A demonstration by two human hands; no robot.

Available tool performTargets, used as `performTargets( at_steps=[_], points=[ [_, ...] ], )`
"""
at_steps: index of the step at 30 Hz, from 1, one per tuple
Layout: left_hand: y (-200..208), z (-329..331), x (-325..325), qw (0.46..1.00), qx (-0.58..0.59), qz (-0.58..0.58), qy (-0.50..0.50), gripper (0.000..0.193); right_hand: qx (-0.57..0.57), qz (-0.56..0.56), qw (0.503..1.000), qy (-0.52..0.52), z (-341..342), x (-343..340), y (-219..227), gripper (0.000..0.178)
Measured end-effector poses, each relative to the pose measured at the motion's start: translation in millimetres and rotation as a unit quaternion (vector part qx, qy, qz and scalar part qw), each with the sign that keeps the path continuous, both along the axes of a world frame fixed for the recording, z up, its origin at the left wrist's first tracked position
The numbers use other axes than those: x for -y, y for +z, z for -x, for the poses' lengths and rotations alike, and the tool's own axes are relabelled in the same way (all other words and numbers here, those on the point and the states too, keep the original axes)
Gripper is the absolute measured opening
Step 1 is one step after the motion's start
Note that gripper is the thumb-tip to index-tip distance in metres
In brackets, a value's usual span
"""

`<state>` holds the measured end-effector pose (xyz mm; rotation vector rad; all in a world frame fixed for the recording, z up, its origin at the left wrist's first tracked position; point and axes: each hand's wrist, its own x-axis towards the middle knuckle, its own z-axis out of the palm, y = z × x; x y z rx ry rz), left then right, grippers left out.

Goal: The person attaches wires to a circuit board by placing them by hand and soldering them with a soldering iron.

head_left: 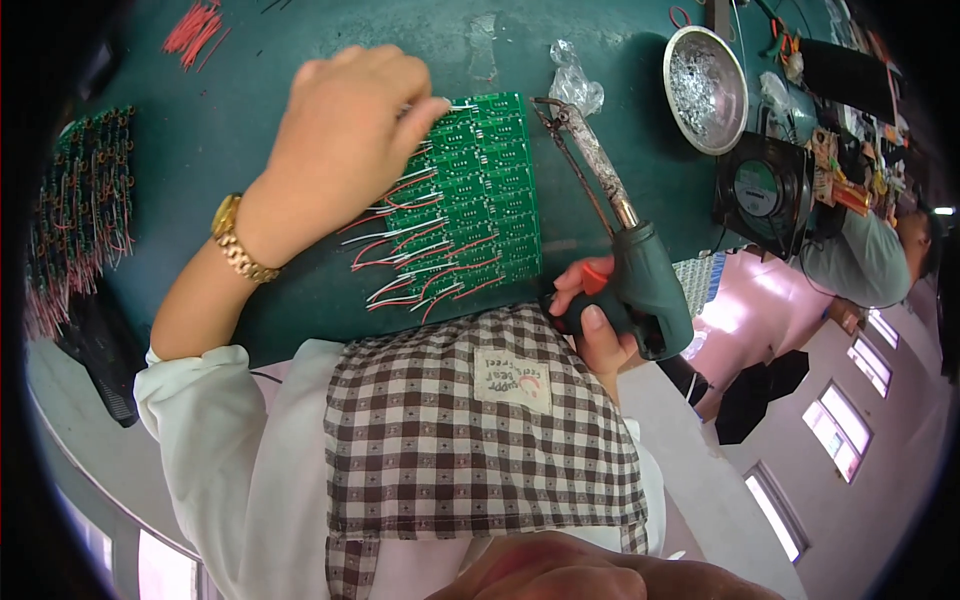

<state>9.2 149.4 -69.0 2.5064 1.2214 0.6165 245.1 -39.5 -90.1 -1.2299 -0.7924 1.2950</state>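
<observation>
A green circuit board panel (pixel 505 185) lies on the bench in front of me, with red and white wires (pixel 400 262) sticking out along its left and lower parts. My left hand (pixel 360 115), a gold watch on its wrist, is over the panel's upper left corner. Its thumb and fingers are pinched together at a thin white wire (pixel 460 107); the fingertips are partly hidden. To the right of the panel, my right hand (pixel 598 335) is wrapped round the black grip of a green soldering gun (pixel 645 280) with an orange trigger. The gun's tip points away from me, beside the panel's far right corner, apart from it.
A metal bowl (pixel 706 90) with silvery scraps stands at the far right, near a black fan (pixel 763 195). Crumpled clear plastic (pixel 577 80) lies beyond the gun's tip. Red wires (pixel 193 35) are at the far left; wired boards (pixel 90 200) at left. Another person (pixel 865 260) sits at right.
</observation>
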Motion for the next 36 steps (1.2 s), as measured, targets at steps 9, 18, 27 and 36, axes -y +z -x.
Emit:
performTargets(
  at_steps=[9, 18, 27, 36],
  points=[
    [-6, -20, 25, 0.994, 0.076, 0.072, 0.01, 0.017, -0.007, 0.036, 0.995, 0.093, -15, 14, 3, 0.044],
    [-15, -23, 25, 0.996, 0.049, 0.078, 0.01, 0.016, -0.023, 0.048, 0.992, 0.114, -15, 13, -6, 0.036],
    [-16, -21, 24, 0.997, 0.042, 0.064, -0.002, 0.015, 0.014, 0.056, 0.991, 0.121, -14, 9, -3, 0.024],
    [-21, -16, 28, 0.998, 0.037, 0.05, -0.007, 0.015, 0.027, 0.08, 0.987, 0.14, -13, 13, 0, 0.03]
  ],
)
